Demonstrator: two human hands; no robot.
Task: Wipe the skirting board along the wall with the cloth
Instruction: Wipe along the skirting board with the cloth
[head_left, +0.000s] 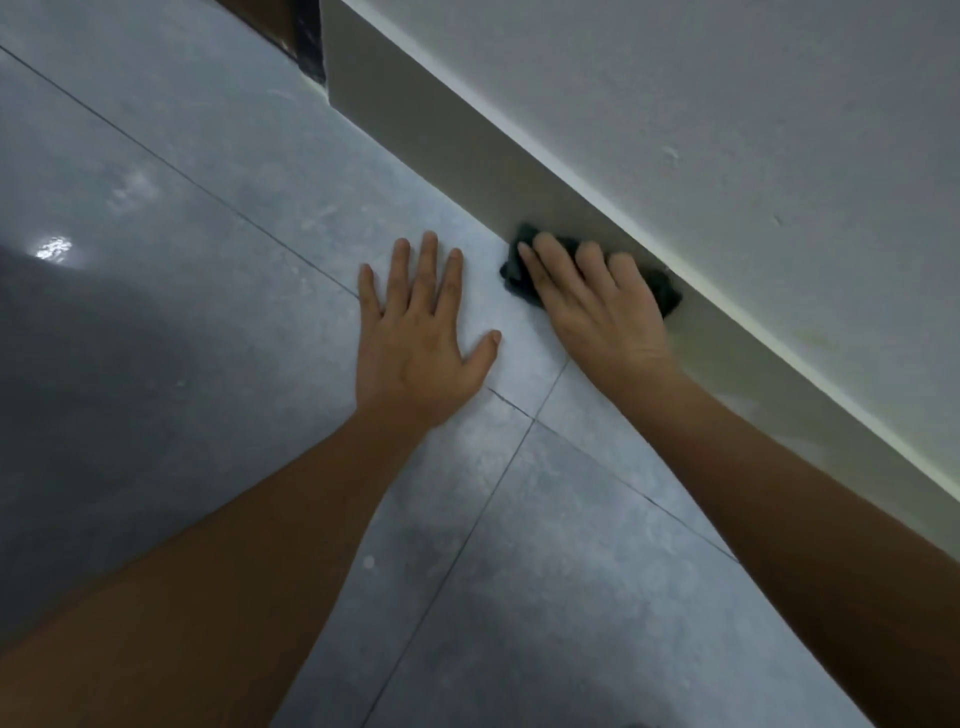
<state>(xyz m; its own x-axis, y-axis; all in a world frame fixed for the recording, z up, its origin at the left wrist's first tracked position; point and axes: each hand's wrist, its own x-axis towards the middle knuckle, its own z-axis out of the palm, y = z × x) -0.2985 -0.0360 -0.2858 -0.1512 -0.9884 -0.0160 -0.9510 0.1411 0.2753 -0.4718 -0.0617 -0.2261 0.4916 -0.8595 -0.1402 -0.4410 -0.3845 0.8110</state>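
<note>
A pale skirting board (441, 135) runs diagonally from the upper left to the lower right, at the foot of a white wall (727, 104). My right hand (597, 301) presses a dark crumpled cloth (514, 270) against the board near its bottom edge, where it meets the floor. Most of the cloth is hidden under the fingers; its ends stick out on both sides of the hand. My left hand (421, 332) lies flat on the floor tiles with its fingers spread, a short way left of the cloth and not touching it.
The floor is grey tile (208, 260) with thin dark grout lines and pale dusty smears. At the top left the skirting board ends at a corner beside a dark door frame (306, 41). A shadow covers the floor at the left.
</note>
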